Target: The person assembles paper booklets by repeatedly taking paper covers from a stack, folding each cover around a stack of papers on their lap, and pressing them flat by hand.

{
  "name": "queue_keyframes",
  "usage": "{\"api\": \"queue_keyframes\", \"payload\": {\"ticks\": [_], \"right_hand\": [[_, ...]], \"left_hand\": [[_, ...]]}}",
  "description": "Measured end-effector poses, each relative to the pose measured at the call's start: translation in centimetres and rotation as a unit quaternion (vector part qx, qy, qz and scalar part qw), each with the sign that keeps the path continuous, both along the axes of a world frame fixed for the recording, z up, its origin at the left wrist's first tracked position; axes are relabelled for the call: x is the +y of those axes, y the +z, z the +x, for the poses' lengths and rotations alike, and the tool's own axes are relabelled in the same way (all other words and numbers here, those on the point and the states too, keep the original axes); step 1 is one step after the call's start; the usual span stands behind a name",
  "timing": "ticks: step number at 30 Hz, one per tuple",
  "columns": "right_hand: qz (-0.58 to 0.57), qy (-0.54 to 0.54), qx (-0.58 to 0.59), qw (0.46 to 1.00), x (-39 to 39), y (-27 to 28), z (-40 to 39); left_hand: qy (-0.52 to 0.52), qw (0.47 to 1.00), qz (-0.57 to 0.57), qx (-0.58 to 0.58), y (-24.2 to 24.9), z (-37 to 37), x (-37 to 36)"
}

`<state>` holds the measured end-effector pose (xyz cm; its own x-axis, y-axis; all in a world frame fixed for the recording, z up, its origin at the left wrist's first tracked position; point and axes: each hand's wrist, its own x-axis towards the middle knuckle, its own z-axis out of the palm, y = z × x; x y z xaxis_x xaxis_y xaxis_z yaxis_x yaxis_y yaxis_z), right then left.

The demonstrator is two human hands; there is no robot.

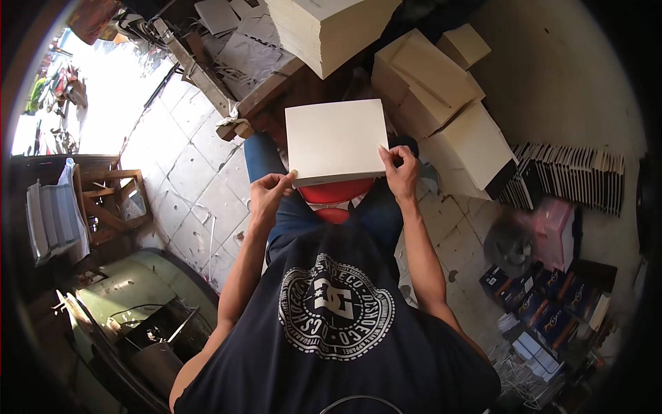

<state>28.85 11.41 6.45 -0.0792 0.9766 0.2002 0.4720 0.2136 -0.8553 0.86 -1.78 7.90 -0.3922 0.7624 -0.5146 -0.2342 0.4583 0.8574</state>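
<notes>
shirt [334, 310]; left hand [273, 194], right hand [401, 172] pinch paper block [336, 141]

With both hands we pinch a flat, rectangular cream paper stack [336, 138]: our left hand [272, 188] grips its near left corner, and our right hand [400, 170] grips its right edge near the other near corner. The stack sits above a red seat [331, 192] between our blue-trousered legs. Beyond it we see a tall, cream paper block [329, 31]. To our right lie more cream paper piles [431, 86] and a row of thin, black-and-white booklets [579, 176], with pale, square floor tiles [189, 172] to our left.
</notes>
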Motion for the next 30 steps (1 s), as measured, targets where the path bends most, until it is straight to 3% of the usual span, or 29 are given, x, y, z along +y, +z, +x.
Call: {"api": "queue_keyframes", "payload": {"ticks": [13,16,18,22,25,28,30], "right_hand": [[-0.028,0.014,-0.021,0.999,-0.2,-0.3,0.4],[0.130,-0.030,-0.137,0.982,-1.4,3.2,-1.4],[0.073,0.092,-0.216,0.969,-4.0,6.4,-4.5],[0.067,0.280,-0.271,0.918,-8.8,4.3,-10.1],[0.067,0.260,-0.318,0.909,-9.1,2.8,-8.1],[0.073,0.154,-0.366,0.915,-7.7,1.6,-1.6],[0.117,0.140,-0.377,0.908,-6.9,1.7,1.0]], "left_hand": [[0.010,1.000,-0.001,-0.006,0.4,0.2,0.0],[0.009,1.000,-0.001,0.003,0.2,0.2,0.0],[0.013,1.000,-0.001,0.005,0.6,0.2,0.1],[0.013,1.000,0.005,-0.005,0.4,0.5,0.1],[0.018,1.000,-0.001,0.002,0.5,0.6,0.2],[0.015,1.000,-0.010,0.004,1.0,0.6,0.2],[0.015,1.000,0.001,0.004,1.2,1.0,0.1]]}}
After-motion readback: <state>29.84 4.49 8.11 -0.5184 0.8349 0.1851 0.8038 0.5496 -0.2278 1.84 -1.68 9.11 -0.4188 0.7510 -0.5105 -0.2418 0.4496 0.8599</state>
